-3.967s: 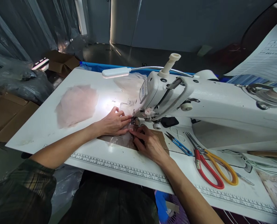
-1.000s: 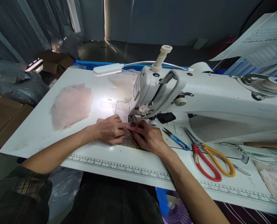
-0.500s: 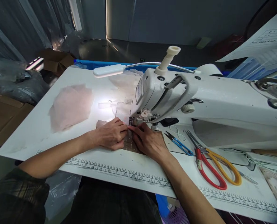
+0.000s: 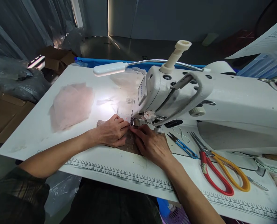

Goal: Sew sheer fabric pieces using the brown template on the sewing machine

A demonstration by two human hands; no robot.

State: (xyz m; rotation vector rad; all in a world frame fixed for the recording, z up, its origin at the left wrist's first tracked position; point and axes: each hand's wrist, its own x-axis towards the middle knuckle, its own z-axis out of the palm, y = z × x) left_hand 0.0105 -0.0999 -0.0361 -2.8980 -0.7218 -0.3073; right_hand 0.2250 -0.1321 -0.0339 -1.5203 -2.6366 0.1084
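Fingers (image 4: 123, 125) touch sheer fabric (image 4: 125, 109), a ruler (image 4: 119, 173) marked 14, 15 nearby.

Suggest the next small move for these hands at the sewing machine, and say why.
Probably a small forward feed: the left hand and right hand easing the sheer piece past the presser foot. Both hands lie close together near the foot, and the sheer piece shows beyond them, so a slight guided push seems to fit.
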